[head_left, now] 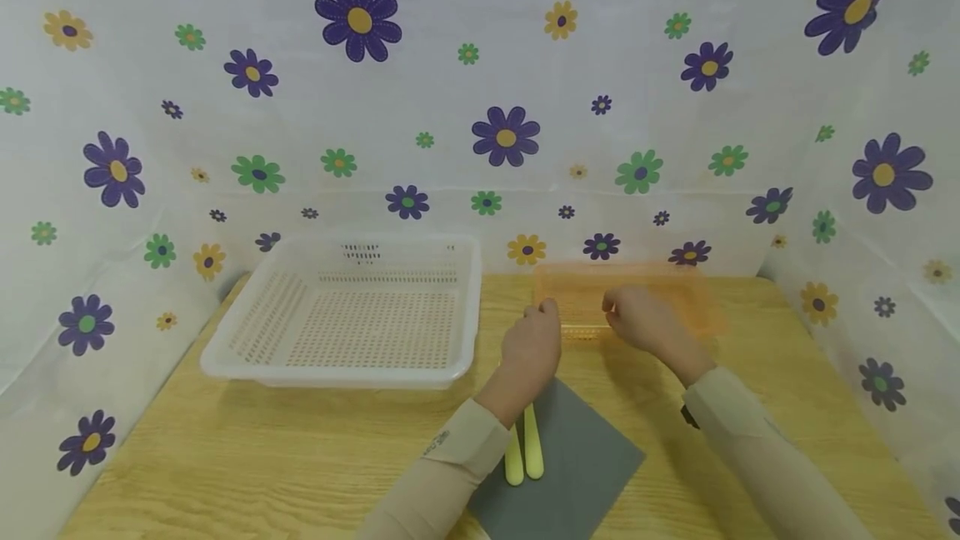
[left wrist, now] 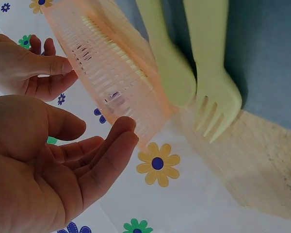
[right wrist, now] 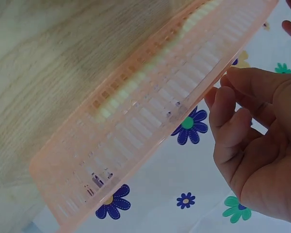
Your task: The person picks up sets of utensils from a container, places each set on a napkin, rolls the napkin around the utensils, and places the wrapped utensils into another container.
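Two loosely curled hands (head_left: 531,348) (head_left: 641,319) hover near a slotted, translucent orange basket (head_left: 573,294).

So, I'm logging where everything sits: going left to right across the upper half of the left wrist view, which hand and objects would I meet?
Right hand → orange basket → pale yellow utensil with a rounded end → pale yellow fork.

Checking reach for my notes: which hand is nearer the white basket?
Left. The left hand is just right of the white basket, not touching it; the right hand is farther right, by the orange basket.
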A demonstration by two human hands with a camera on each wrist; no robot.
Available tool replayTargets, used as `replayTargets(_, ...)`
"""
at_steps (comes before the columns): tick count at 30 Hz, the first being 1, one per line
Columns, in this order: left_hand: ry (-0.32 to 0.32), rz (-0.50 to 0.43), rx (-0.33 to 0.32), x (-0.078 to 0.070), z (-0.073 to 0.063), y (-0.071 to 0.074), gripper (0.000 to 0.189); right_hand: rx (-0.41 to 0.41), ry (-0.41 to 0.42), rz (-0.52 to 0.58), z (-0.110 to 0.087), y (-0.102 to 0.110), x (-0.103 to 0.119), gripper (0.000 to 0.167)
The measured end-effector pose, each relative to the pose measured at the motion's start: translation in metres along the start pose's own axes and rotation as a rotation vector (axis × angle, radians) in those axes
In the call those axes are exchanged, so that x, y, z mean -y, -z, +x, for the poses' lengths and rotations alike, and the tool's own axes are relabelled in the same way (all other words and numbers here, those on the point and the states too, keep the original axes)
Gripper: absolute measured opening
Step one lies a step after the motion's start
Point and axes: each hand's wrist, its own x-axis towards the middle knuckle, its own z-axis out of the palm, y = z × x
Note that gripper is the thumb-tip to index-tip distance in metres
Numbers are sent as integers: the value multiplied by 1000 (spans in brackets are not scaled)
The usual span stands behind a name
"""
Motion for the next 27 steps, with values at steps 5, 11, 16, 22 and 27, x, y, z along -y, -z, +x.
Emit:
replayTargets(5, 6, -32, 22, 4, 5, -2, 23, 67, -37, -16, 13, 2, -4, 18)
replayTargets(11, 17, -37, 52, 5, 9, -4, 29, 165, -33, -39, 24, -1, -14, 16)
replayTargets(16, 21, -25, 50, 5, 12, -6, 30, 235, -54, -18, 31, -3, -21, 18)
replayTargets(22, 24, -35, 32, 3, 16, -6, 26, 267, -12, -7, 34, -4, -27, 16)
replayTargets(27, 33, -25, 8, 2, 18, -6, 23, 294, -50, 25, 36, -3, -27, 16)
